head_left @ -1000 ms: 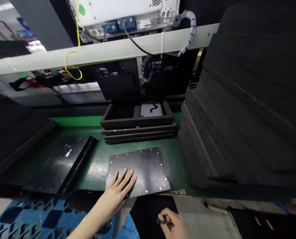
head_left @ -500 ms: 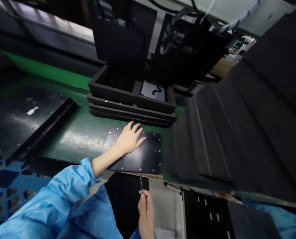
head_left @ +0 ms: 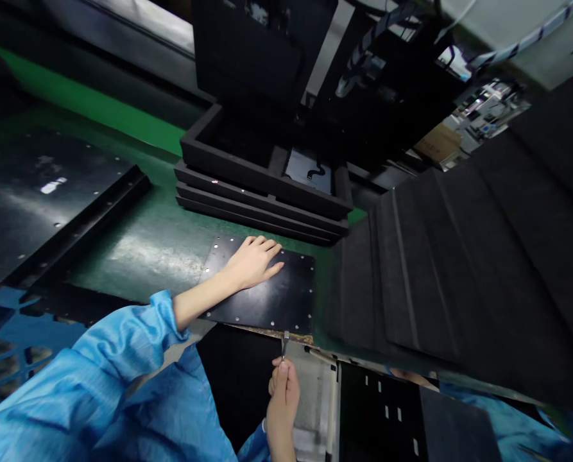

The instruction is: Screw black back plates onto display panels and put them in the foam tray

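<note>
A dark flat plate (head_left: 267, 301) with light dots along its border lies at the front edge of the green table. My left hand (head_left: 253, 262) rests on it, palm down, fingers spread and holding nothing. Below the table's edge my right hand (head_left: 284, 385) is closed around a thin metal tool (head_left: 285, 345). The tool points up, its flat tip close to the plate's front edge; whether they touch I cannot tell.
Stacked black foam trays (head_left: 262, 205) stand behind the plate, the top one holding a grey panel (head_left: 309, 169). Dark foam sheets (head_left: 411, 269) rise at the right. A larger black plate (head_left: 50, 199) lies left on the green table (head_left: 146, 256). Someone's blue sleeve (head_left: 512, 417) shows lower right.
The view has shifted. My left hand's fingers are a little closer together on the plate. My right hand has turned the tool so that its flat tip shows.
</note>
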`<move>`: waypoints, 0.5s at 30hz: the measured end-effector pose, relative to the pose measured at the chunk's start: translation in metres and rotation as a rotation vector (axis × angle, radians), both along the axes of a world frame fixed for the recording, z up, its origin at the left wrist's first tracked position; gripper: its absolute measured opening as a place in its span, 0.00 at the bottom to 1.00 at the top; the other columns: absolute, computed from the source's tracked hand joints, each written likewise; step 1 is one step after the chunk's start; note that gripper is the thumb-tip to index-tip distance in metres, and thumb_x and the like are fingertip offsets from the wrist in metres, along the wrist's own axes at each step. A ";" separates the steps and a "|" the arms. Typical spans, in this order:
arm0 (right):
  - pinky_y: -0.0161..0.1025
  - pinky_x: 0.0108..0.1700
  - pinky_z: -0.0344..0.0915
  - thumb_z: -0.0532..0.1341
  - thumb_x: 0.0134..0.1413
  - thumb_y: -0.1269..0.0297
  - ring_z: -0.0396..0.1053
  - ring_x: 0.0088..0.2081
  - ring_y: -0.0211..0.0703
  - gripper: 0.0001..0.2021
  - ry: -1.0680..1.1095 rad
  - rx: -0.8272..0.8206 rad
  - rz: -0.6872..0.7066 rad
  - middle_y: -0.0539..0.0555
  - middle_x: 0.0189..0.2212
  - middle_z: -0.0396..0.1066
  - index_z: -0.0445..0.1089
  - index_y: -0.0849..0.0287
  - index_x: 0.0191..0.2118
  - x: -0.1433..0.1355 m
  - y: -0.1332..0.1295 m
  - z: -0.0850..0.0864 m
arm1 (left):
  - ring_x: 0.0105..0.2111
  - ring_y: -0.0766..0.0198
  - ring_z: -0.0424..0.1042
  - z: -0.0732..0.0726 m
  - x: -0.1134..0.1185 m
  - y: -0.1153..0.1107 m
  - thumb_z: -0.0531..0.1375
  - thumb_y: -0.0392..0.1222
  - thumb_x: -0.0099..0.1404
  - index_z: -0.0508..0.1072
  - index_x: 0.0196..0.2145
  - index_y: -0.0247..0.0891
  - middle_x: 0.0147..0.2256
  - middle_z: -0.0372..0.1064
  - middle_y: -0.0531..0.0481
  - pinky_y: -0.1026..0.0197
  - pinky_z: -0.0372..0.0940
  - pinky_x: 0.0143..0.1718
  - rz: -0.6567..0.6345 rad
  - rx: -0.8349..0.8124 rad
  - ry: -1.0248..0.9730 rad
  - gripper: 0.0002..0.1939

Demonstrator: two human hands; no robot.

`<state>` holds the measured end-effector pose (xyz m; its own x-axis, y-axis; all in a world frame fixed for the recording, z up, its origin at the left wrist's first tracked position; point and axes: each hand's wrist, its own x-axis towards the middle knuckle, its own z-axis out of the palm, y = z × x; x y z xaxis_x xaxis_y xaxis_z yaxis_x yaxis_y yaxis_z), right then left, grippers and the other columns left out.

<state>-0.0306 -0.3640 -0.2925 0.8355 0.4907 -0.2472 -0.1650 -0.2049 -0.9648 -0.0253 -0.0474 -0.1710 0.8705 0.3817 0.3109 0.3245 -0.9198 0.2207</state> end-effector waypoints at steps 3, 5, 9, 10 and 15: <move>0.35 0.26 0.44 0.59 0.65 0.28 0.44 0.23 0.36 0.29 0.025 -0.008 -0.038 0.42 0.23 0.46 0.75 0.53 0.39 0.000 0.003 -0.005 | 0.55 0.48 0.70 0.000 0.000 0.002 0.55 0.55 0.82 0.72 0.64 0.33 0.57 0.76 0.42 0.46 0.61 0.57 -0.019 0.004 0.006 0.25; 0.35 0.26 0.44 0.59 0.64 0.27 0.44 0.23 0.36 0.30 0.020 -0.009 -0.044 0.42 0.23 0.45 0.74 0.52 0.39 0.000 0.004 -0.007 | 0.55 0.48 0.70 0.000 0.000 0.002 0.54 0.55 0.82 0.72 0.63 0.34 0.57 0.76 0.42 0.47 0.61 0.57 -0.024 0.001 0.007 0.25; 0.35 0.26 0.45 0.58 0.63 0.26 0.44 0.24 0.35 0.31 0.011 -0.021 -0.022 0.41 0.24 0.45 0.74 0.54 0.41 0.000 0.006 -0.007 | 0.55 0.47 0.70 0.002 0.000 0.002 0.54 0.55 0.81 0.72 0.63 0.34 0.56 0.75 0.41 0.46 0.61 0.55 -0.023 0.011 0.020 0.25; 0.35 0.26 0.45 0.58 0.63 0.26 0.44 0.24 0.35 0.32 0.006 -0.026 -0.017 0.41 0.24 0.45 0.73 0.54 0.41 0.000 0.007 -0.006 | 0.55 0.47 0.70 0.002 0.000 0.002 0.54 0.55 0.81 0.72 0.63 0.34 0.56 0.75 0.41 0.46 0.61 0.55 -0.025 0.013 0.025 0.25; 0.34 0.25 0.46 0.56 0.64 0.25 0.45 0.23 0.35 0.33 -0.033 -0.058 -0.002 0.41 0.24 0.46 0.72 0.54 0.42 0.001 0.011 -0.001 | 0.55 0.46 0.70 0.005 -0.001 0.003 0.54 0.55 0.81 0.73 0.62 0.33 0.56 0.75 0.40 0.46 0.61 0.54 -0.038 0.005 0.033 0.25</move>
